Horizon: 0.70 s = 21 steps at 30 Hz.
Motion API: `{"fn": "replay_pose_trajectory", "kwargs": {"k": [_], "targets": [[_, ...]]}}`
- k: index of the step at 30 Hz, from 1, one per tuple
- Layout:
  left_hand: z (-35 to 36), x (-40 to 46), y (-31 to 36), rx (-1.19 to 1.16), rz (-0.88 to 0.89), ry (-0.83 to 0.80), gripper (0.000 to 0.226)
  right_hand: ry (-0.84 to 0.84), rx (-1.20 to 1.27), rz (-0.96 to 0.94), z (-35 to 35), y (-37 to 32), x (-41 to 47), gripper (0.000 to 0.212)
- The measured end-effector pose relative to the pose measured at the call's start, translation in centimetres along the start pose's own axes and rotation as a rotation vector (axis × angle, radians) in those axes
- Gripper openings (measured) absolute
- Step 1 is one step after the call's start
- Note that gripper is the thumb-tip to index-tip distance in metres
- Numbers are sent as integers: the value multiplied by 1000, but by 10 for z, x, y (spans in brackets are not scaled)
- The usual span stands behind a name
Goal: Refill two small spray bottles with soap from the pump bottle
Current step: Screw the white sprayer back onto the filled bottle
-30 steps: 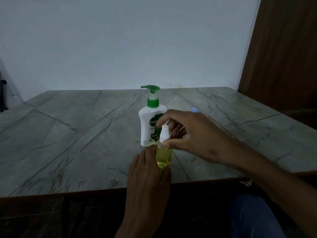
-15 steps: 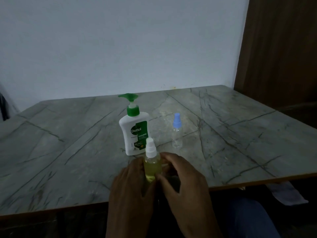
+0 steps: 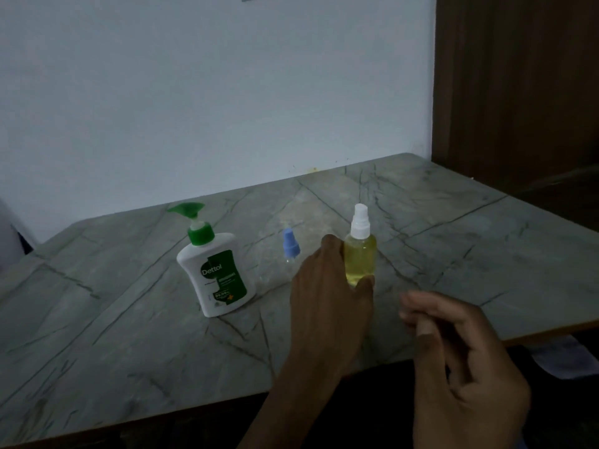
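Note:
A white pump bottle (image 3: 218,273) with a green pump head stands on the grey stone table (image 3: 129,335). To its right stands a small clear spray bottle (image 3: 289,247) with a blue cap, partly hidden behind my left hand. My left hand (image 3: 327,303) grips a small spray bottle (image 3: 359,251) with a white cap and yellow liquid inside, upright over the table right of the blue-capped one. My right hand (image 3: 460,361) hovers near the table's front edge, fingers loosely curled, holding nothing.
A pale wall runs behind the table. A dark wooden door or panel (image 3: 518,92) stands at the right. A pale cloth or paper (image 3: 564,358) lies below the table's front right edge.
My left hand has carried the yellow-filled bottle away from me, to the right of the blue-capped bottle. My right hand has let go of it and drawn back to the right.

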<state>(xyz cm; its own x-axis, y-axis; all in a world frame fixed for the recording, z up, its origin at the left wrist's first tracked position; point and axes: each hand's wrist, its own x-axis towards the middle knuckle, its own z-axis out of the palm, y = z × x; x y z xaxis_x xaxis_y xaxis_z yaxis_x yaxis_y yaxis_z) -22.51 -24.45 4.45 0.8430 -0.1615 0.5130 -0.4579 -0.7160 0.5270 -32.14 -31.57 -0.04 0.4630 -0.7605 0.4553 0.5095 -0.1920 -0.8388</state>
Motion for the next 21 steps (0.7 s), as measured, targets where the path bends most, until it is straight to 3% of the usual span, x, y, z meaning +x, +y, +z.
{"fn": "replay_pose_trajectory", "kwargs": {"k": [6,13,21], "targets": [[23,15,-9,60,-52,-11,29,27,90,33,-9,7,12,36],[30,19,-18,102,-105,-19,46,-19,188,91,-8,10,8,20],[33,18,-19,147,-154,-52,30,-52,168,134,-10,16,9,34]]}}
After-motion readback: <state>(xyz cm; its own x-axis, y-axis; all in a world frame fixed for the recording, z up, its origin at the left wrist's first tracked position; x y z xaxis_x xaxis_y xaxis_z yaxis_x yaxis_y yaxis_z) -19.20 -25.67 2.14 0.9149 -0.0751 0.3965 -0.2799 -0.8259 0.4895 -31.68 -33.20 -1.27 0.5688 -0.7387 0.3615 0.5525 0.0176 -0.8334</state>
